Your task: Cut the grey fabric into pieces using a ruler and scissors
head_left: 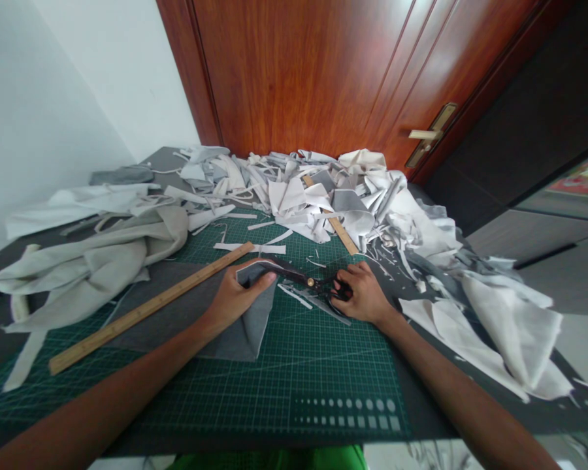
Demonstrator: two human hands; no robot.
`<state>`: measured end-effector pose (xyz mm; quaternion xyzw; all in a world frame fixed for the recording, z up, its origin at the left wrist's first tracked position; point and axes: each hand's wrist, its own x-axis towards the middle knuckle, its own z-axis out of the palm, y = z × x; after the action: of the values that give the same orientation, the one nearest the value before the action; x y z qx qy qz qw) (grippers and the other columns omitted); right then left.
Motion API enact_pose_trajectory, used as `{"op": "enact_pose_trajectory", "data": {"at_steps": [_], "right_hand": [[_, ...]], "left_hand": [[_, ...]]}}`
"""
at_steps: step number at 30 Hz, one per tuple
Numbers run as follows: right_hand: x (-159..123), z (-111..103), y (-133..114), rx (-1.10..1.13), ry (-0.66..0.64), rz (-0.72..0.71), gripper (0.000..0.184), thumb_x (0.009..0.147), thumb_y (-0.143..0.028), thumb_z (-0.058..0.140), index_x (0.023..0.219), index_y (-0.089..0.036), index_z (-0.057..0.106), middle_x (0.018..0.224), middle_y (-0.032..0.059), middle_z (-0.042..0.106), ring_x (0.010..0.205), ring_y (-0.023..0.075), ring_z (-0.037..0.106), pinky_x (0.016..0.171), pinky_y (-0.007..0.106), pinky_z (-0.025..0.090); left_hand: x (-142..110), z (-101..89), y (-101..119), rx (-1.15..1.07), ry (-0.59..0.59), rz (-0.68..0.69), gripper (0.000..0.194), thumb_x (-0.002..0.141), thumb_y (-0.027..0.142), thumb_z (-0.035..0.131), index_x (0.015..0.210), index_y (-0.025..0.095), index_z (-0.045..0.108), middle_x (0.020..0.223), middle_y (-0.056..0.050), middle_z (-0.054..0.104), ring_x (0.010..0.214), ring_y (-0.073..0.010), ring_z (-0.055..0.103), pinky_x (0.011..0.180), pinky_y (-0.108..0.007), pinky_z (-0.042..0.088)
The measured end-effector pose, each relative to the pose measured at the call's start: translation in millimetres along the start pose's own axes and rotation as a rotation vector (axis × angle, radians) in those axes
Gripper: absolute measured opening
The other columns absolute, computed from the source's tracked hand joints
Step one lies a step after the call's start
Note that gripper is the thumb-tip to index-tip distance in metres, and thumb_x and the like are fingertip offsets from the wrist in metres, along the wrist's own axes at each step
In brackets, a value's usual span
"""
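Note:
My right hand (365, 292) grips the black handles of a pair of scissors (311, 282), whose blades point left. The blade tips reach the edge of a dark grey piece of fabric (176, 329). My left hand (235, 295) pinches that fabric near its upper right corner, thumb on top, and lifts part of it in a fold. The rest of the fabric lies flat. A wooden ruler (149, 307) rests diagonally across it, left of my left hand. Thin cut strips (296, 297) lie just below the scissors.
A green cutting mat (323, 365) covers the table middle. Heaped white and grey scraps (298, 196) line the back, with a second ruler (342, 234) partly buried. Beige cloth (102, 261) is bunched at left, white cloth (509, 326) at right. A wooden door (294, 72) stands behind.

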<state>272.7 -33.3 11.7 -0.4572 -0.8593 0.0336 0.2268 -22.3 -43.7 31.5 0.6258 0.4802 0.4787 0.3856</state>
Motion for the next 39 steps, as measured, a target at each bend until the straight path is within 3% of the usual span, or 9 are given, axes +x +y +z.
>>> {"op": "enact_pose_trajectory", "data": {"at_steps": [12, 39], "right_hand": [[0.1, -1.2, -0.4, -0.002, -0.014, 0.006, 0.018, 0.074, -0.028, 0.067, 0.071, -0.023, 0.049, 0.066, -0.0020, 0.052, 0.068, 0.0179, 0.049, 0.080, 0.038, 0.035], [0.0, -1.2, -0.3, 0.006, -0.007, -0.001, 0.019, 0.074, -0.026, 0.067, 0.070, -0.023, 0.048, 0.067, -0.0018, 0.051, 0.068, 0.0180, 0.048, 0.079, 0.037, 0.036]], "left_hand": [[1.4, -0.1, -4.5, 0.011, 0.035, 0.061, 0.027, 0.082, 0.042, 0.073, 0.098, 0.021, 0.074, 0.102, -0.005, 0.079, 0.099, -0.0255, 0.073, 0.094, -0.036, 0.058], [1.6, -0.5, -3.4, -0.005, 0.022, 0.025, 0.031, 0.080, 0.046, 0.075, 0.097, 0.021, 0.074, 0.098, -0.005, 0.080, 0.096, -0.0265, 0.074, 0.091, -0.037, 0.060]]}}
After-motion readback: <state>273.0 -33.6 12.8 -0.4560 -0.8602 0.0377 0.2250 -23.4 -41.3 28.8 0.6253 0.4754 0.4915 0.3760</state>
